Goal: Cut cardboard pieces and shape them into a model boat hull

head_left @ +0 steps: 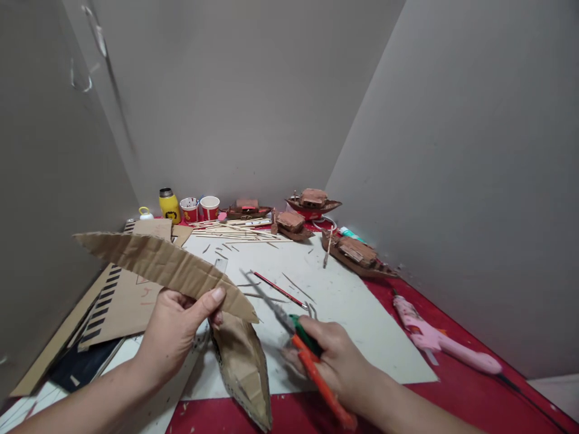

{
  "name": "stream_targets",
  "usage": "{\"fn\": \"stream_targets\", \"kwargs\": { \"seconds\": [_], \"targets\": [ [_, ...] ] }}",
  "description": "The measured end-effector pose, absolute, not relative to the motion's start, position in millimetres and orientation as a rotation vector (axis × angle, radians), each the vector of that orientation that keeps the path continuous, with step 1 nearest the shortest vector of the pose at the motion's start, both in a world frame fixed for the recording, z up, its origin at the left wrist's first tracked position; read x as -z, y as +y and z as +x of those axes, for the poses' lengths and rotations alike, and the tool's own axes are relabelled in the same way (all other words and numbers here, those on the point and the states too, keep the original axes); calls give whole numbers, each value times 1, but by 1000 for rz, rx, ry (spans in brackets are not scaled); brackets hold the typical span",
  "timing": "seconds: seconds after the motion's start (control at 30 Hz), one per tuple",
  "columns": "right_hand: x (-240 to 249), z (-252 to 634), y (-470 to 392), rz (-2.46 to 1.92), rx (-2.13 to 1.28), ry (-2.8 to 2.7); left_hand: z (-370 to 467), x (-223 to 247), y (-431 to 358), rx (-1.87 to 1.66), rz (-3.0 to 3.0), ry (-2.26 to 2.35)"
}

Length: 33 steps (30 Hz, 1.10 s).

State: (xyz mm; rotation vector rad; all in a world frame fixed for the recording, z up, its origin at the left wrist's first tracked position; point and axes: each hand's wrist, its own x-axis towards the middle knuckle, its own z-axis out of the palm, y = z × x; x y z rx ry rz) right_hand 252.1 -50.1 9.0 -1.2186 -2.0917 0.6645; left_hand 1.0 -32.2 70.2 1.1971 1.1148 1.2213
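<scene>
Hold cardboard strip (158,260) pinched by lower edge in left fingers (211,301); probably light, crease-prone. Grip scissors handles (311,364) in curled right fingers (318,329).

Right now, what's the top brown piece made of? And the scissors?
The top brown piece looks like matte cardboard, creased and ridged. On the scissors, thin grey blades seem metal; bright orange and green handles may be plastic, but blur hides their finish.

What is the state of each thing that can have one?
Cardboard strip, creased, held in left hand
Scissors, held in right hand; blades blurred, opening unclear
Cardboard hull, hollow
Yellow bottle, upright, uncapped
Paper cups, upright, open
Model boats, upright
Glue gun, lying on its side
Pencil, lying flat
</scene>
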Motion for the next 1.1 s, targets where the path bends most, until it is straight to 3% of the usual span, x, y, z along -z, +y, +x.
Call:
{"fn": "stream_targets", "kwargs": {
  "seconds": [0.23, 0.73, 1.1],
  "targets": [
    [-34, 288, -25, -1739, -175, -2046, 4, -73, -29, -1234, 1089, 1039],
    [-33, 248, -47, -1214, -793, -2311, 15, -55, -37, -949, 1085, 960],
    [-33, 248, -51, -1283, -605, -2380, 16, -53, -38, -940, 1084, 1005]
  ]
}}
